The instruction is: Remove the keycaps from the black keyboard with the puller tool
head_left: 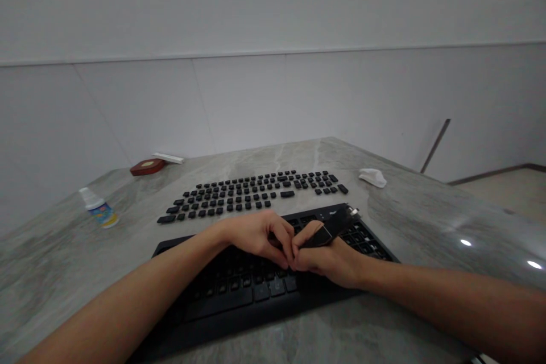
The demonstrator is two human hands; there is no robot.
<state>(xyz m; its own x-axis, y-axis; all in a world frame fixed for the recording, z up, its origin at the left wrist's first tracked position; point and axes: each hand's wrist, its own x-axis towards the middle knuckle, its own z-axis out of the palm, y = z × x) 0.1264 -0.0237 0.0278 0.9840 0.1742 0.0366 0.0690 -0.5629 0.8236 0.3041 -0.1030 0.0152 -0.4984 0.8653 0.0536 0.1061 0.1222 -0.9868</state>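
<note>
A black keyboard [239, 310] lies at a slant on the table in front of me, with many key positions bare of caps and several caps still on along the near edge. Over its middle, my left hand [267, 239] is closed in a pinch, its fingertips meeting those of my other hand. What the pinch holds is hidden. My right hand [330, 256] is closed around a dark, flat-handled tool [330, 227] whose shiny end points up and right. Beyond the keyboard, loose black keycaps [239, 193] are laid out in rows.
A white-capped bottle [101, 210] with a blue and yellow label stands at the left. A reddish-brown case [147, 166] and a white strip [168, 157] lie at the back left. Right of the keycaps is a crumpled white cloth or tissue [372, 177]. A pale wall [256, 102] rises behind the marbled table [426, 307].
</note>
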